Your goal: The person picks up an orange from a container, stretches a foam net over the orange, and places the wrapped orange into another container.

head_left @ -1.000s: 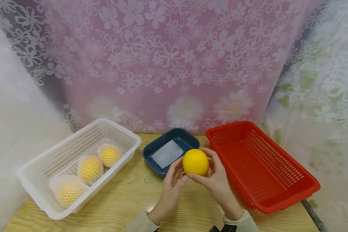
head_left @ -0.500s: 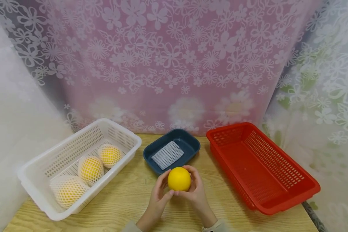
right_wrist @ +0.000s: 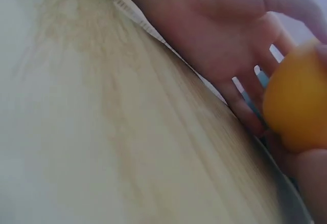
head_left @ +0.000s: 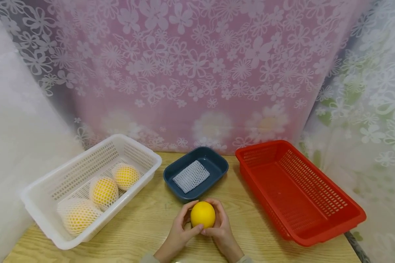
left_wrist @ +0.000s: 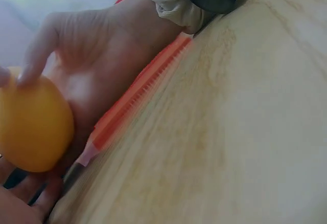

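Note:
A smooth, round yellow fruit [head_left: 203, 214] is held between both hands, near the front middle of the table in the head view. My left hand [head_left: 179, 231] grips its left side, fingers curled around the back and thumb on the near face. From the opposite side my right hand [head_left: 222, 232] holds it the same way, and the two thumbs meet at the front. The left wrist view shows the fruit [left_wrist: 34, 124] against the right palm; the right wrist view shows the fruit [right_wrist: 299, 101] beside the left palm. A white foam net sleeve [head_left: 191, 176] lies flat in the dark blue tray [head_left: 217, 179] just beyond the hands.
At left stands a white basket [head_left: 136, 195] with three yellow fruits in foam nets [head_left: 104, 192]. A red basket [head_left: 303, 193] stands at right, angled toward the table's right edge. Behind the wooden table [head_left: 141, 226] hangs a pink flowered curtain [head_left: 197, 73].
Both hands have brought the yellow fruit toward the person and a little left, away from the red basket and the tray. The grip stays two-handed, with the thumbs now closer together.

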The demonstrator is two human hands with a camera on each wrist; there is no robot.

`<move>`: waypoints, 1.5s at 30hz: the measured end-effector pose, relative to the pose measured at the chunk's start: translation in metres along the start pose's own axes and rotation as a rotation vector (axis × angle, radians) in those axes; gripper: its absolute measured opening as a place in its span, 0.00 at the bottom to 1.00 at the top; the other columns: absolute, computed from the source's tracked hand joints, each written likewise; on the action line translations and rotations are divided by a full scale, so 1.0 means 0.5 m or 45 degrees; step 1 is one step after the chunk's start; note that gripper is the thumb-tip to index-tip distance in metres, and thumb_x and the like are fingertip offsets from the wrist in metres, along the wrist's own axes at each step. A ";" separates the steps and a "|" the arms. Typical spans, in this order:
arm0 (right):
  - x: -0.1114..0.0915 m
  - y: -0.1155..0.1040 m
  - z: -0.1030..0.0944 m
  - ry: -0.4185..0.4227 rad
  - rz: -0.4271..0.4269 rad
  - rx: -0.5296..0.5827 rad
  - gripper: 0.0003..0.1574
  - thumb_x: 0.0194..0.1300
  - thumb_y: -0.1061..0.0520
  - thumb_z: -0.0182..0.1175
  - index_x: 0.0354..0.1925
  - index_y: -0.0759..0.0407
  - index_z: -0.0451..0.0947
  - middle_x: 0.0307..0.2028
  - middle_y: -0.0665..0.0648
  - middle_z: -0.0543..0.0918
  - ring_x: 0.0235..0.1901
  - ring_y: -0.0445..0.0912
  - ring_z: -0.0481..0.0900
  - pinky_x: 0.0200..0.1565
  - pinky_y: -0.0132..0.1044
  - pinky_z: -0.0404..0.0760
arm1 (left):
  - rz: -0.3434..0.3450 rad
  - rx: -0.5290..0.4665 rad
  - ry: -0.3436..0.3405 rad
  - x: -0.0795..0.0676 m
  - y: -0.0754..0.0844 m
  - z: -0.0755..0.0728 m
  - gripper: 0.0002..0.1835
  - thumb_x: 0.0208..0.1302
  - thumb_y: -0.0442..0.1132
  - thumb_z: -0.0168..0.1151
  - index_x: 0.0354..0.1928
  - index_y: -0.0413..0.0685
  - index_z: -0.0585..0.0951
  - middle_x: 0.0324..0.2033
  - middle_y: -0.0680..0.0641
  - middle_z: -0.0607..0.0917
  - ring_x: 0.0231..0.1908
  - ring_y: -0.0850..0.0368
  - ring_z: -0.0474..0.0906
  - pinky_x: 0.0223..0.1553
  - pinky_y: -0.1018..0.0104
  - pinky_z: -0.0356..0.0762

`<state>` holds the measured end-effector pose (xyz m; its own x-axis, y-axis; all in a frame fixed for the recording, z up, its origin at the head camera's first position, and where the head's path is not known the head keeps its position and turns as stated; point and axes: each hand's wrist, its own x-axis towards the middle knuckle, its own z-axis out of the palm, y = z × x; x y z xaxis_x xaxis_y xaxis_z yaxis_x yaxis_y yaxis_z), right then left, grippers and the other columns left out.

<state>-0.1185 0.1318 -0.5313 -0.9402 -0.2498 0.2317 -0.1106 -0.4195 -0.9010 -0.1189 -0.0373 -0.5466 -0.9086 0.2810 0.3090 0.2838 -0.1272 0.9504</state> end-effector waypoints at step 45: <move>0.001 0.021 -0.009 0.109 0.099 -0.383 0.36 0.60 0.63 0.66 0.66 0.60 0.68 0.62 0.62 0.72 0.56 0.51 0.76 0.55 0.37 0.78 | 0.247 0.321 0.089 0.003 -0.012 -0.001 0.21 0.73 0.32 0.54 0.66 0.48 0.73 0.60 0.47 0.73 0.56 0.54 0.72 0.56 0.66 0.73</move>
<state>-0.1217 0.1311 -0.5422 -0.9718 -0.1912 0.1380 -0.1159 -0.1221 -0.9857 -0.1223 -0.0363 -0.5519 -0.8467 0.2071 0.4902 0.5126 0.0702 0.8557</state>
